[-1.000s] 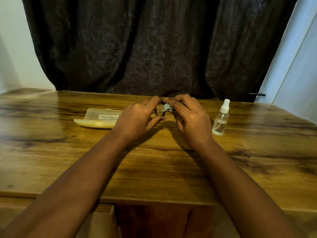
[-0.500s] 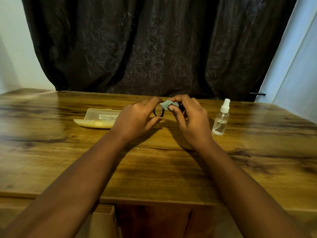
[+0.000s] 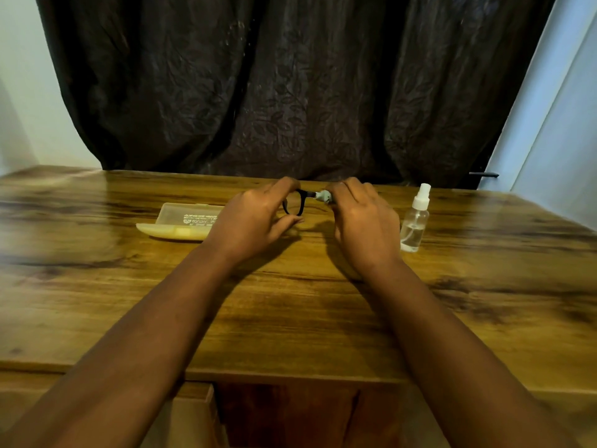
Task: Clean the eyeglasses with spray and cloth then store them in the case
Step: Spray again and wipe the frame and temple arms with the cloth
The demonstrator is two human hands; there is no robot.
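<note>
Head view looks down on a wooden table (image 3: 290, 318). Above its middle, the left hand (image 3: 255, 218) grips the black eyeglasses (image 3: 295, 205) by one rim, fingers curled over the top and thumb beneath. At the glasses' 3 o'clock, the right hand (image 3: 365, 221) pinches a pale green cloth (image 3: 323, 196) against the frame. An open yellowish case (image 3: 181, 223) lies at 9 o'clock of the hands, and a clear spray bottle (image 3: 415, 221) stands upright at 3 o'clock.

Dim warm room, daylight at right, soft blur, wide-angle bending at edges
</note>
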